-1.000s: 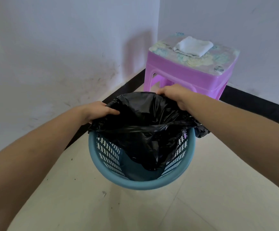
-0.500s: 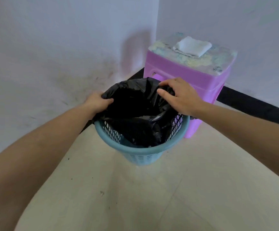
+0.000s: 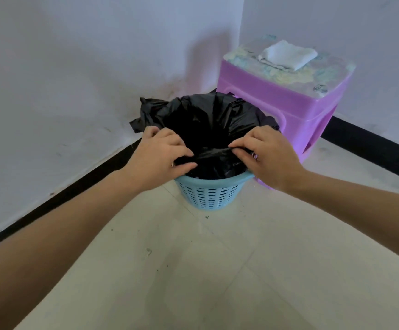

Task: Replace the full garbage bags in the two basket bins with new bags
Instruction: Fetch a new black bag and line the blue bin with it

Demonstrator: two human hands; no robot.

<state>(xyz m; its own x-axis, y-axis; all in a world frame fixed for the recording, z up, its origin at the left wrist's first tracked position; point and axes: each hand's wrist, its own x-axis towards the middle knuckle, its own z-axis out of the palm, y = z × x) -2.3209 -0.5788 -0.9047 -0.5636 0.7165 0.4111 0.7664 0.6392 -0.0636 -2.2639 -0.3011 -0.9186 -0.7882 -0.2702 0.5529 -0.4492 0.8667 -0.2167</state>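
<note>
Head view, left hand (image 3: 160,158) and right hand (image 3: 268,156) pinching near edge of black garbage bag (image 3: 208,120), bag lining blue basket bin (image 3: 209,194) on floor, purple stool (image 3: 286,98) just behind.

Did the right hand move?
Yes. The right hand went from the far rim of the bin, by the stool, to the near rim, pinching the bag.

Both bare forearms reach forward and converge. The left hand (image 3: 160,158) and right hand (image 3: 268,158) sit palm-down, side by side, fingers curled, each pinching the black bag (image 3: 205,120) at its near edge.
</note>
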